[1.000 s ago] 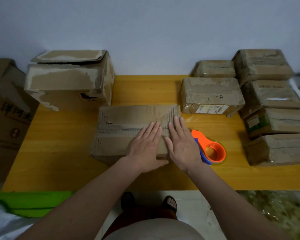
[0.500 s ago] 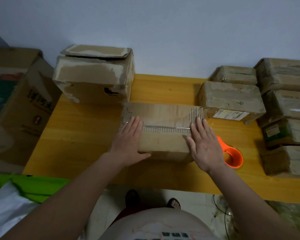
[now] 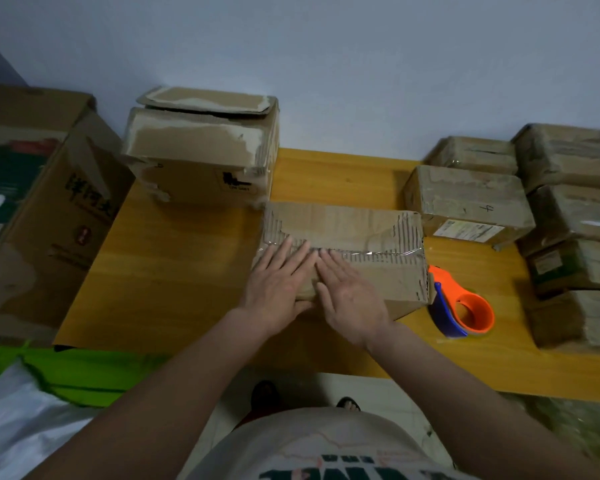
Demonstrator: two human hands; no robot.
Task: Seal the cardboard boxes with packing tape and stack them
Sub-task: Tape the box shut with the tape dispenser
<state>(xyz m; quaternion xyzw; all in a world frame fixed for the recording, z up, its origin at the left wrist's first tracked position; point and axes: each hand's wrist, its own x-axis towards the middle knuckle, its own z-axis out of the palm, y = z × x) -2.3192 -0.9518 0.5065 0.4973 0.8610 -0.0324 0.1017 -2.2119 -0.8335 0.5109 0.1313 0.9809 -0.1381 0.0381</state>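
A flat worn cardboard box lies in the middle of the yellow table, with a strip of clear tape along its closed seam. My left hand and my right hand press flat on the left half of its top, side by side, fingers straight over the tape. An orange and blue tape dispenser lies on the table just right of the box, untouched.
A taller torn box stands at the back left. Several taped boxes are piled along the right side, one with a label nearer the middle. A large printed carton stands off the table's left end. Green fabric lies below.
Half a second ago my hands were apart at the two ends of the box. Both now lie together on its left half, the right hand having slid left along the tape.
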